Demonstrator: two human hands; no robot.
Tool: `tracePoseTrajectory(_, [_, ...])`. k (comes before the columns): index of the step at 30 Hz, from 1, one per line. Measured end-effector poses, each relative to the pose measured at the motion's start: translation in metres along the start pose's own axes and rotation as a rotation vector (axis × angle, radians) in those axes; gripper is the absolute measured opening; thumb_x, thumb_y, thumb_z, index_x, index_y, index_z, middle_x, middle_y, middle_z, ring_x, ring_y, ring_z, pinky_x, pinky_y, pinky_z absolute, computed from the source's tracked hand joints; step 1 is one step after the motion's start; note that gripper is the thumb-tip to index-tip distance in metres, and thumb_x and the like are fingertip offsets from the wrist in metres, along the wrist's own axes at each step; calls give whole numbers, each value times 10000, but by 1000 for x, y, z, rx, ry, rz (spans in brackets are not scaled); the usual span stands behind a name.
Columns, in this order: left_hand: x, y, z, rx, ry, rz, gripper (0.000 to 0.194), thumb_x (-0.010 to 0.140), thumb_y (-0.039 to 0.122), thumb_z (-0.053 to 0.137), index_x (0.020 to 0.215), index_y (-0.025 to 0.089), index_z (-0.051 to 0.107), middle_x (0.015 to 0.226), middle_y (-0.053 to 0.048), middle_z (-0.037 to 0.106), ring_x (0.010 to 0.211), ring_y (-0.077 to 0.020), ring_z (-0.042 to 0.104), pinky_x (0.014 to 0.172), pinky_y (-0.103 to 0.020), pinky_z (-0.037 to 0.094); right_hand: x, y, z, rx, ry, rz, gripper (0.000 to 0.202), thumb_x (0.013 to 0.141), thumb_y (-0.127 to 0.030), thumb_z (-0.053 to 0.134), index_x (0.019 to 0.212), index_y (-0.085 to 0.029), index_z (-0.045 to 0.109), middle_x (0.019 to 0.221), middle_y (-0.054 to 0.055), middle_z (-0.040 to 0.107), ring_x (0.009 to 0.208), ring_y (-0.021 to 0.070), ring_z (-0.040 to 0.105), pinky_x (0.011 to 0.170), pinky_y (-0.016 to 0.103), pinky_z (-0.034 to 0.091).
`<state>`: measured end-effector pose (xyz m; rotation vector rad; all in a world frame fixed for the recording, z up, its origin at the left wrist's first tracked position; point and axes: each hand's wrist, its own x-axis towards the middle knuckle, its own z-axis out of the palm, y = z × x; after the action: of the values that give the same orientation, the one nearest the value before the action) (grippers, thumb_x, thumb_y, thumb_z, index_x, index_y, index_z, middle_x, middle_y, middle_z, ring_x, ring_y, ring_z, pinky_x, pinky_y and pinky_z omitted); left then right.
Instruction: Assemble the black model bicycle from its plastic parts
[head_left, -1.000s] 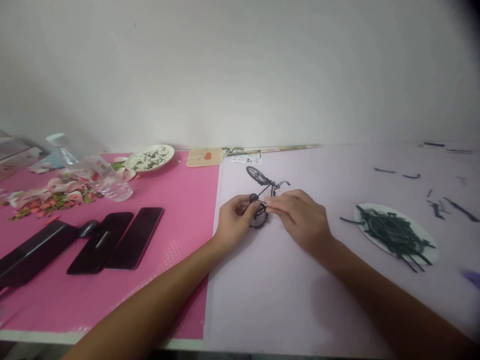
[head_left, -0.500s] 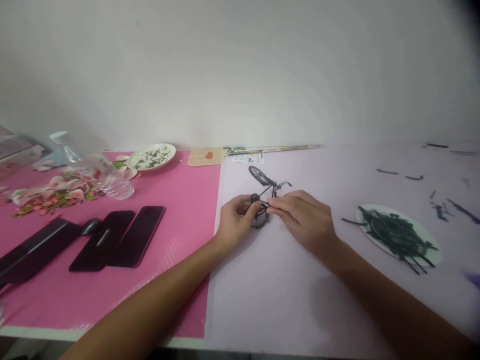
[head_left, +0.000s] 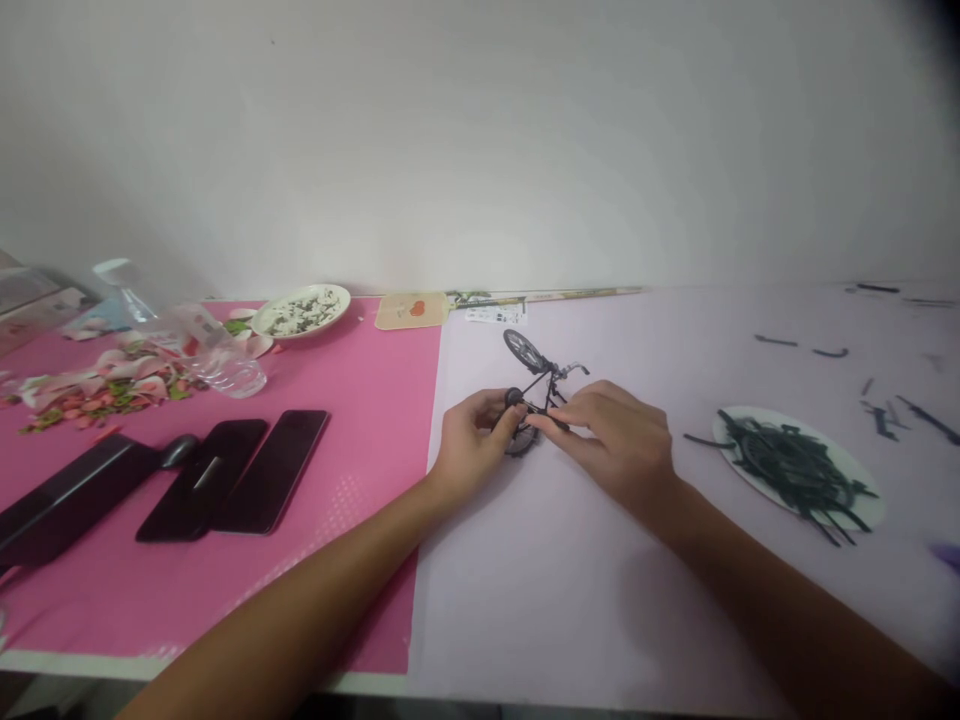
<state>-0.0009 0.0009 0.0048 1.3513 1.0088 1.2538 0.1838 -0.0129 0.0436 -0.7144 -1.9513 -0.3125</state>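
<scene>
Bike (head_left: 537, 381) pinched near its closer wheel by the left hand (head_left: 474, 440). Since the preceding view, the thumb and forefinger of the right hand (head_left: 626, 435), at the bike's right, have parted slightly around a dark piece (head_left: 558, 423), suggesting a readjusted grip; whether the piece is attached cannot be told.

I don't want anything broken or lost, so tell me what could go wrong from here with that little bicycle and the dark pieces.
Breakage: the left hand grips the model bicycle near its nearer wheel while the right hand pinches a thin dark part; too much force might snap something.
Spilling: dark pieces overhang the white plate, so a sweep of the right forearm could drag them off.
Loss: small loose pieces at the far right could get knocked away.
</scene>
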Motion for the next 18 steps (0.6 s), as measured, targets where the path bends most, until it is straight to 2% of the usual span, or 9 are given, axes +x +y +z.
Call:
tracePoseTrajectory(7, [-3, 2, -1, 58, -15, 9, 318, 919, 404, 748, 1136, 171, 754, 1085, -118, 793, 949, -223, 746, 832, -323, 580, -1, -3, 3, -139, 39, -39, 294, 827, -119, 824, 767, -227, 558, 587, -37, 569, 563, 133, 528, 507, 294, 422])
tracePoseTrajectory(12, [-2, 0, 0, -31, -28, -11, 359, 884, 433, 786, 1132, 174, 760, 1097, -124, 794, 945, -231, 752, 840, -342, 588, -2, 0, 5, -103, 68, -8, 233, 833, -140, 829, 837, -228, 613, 654, -17, 651, 603, 146, 585, 542, 292, 462])
tracePoseTrajectory(15, [3, -4, 1, -159, -26, -53, 402, 838, 449, 828, 1109, 161, 759, 1070, -125, 801, 948, -234, 757, 871, -358, 590, -4, 2, 4, -8, 132, 112, 170, 873, -158, 799, 928, -236, 658, 769, 7, 716, 678, 160, 633, 609, 301, 512])
tracePoseTrajectory(18, [10, -9, -1, -234, 23, -119, 467, 777, 474, 872, 1075, 136, 749, 1004, -127, 805, 920, -235, 755, 865, -363, 587, -5, 2, 3, 80, 183, 350, 41, 954, -223, 718, 962, -242, 682, 864, 29, 741, 775, 188, 687, 701, 336, 557])
